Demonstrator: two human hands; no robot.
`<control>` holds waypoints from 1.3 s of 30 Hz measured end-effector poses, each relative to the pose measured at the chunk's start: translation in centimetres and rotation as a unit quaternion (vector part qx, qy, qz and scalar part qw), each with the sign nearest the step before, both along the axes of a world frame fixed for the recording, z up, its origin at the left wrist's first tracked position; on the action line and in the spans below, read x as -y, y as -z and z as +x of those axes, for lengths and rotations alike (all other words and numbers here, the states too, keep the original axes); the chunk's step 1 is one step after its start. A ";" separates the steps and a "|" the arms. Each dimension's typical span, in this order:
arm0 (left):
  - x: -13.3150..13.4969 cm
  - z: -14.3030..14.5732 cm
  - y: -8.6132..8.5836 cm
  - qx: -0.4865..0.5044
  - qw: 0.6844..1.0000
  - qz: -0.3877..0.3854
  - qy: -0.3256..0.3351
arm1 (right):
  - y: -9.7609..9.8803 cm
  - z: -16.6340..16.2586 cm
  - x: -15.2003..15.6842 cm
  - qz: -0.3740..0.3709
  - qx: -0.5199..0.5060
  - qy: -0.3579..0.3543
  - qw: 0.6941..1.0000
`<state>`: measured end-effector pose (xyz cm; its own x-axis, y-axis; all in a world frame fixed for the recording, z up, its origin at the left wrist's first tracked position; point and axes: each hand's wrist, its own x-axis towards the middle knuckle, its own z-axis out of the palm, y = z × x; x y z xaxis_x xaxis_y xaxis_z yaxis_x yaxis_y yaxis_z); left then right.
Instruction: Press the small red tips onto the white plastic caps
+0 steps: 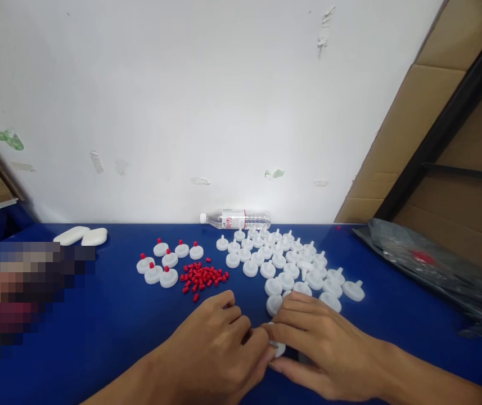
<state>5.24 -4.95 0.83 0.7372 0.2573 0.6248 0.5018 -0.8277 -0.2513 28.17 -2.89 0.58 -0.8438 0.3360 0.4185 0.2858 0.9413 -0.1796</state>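
My right hand [320, 340] is closed on a white nozzle cap [280, 349], a round lid with a spout, near the front of the blue table. Closed too, my left hand [224, 346] meets the cap's left side with its thumb and forefinger. Whatever is between those fingers is hidden. Beyond my right hand lies a spread of white nozzle caps [267, 270], most with spouts upward. A heap of small red tips [202, 275] lies past my left hand. Several white caps with red tips on their spouts [169, 276] stand to the left of that heap.
A clear plastic bottle [234, 219] lies on its side against the white wall. Two smooth white objects [94, 237] lie at the back left, behind a blurred patch. On the right are a grey plastic bag [418, 264] and cardboard [392, 140].
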 end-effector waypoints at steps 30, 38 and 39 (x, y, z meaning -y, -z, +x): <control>-0.1 -0.1 0.1 -0.004 1.000 -0.010 -0.014 | -0.2 0.0 -0.1 -0.001 0.015 0.012 1.000; -0.1 -0.2 0.0 -0.011 1.000 -0.006 -0.014 | -0.2 0.0 -0.1 -0.016 0.009 0.014 1.000; -0.1 -0.2 0.0 -0.013 1.000 -0.007 -0.014 | -0.2 0.0 -0.1 -0.013 0.007 0.013 1.000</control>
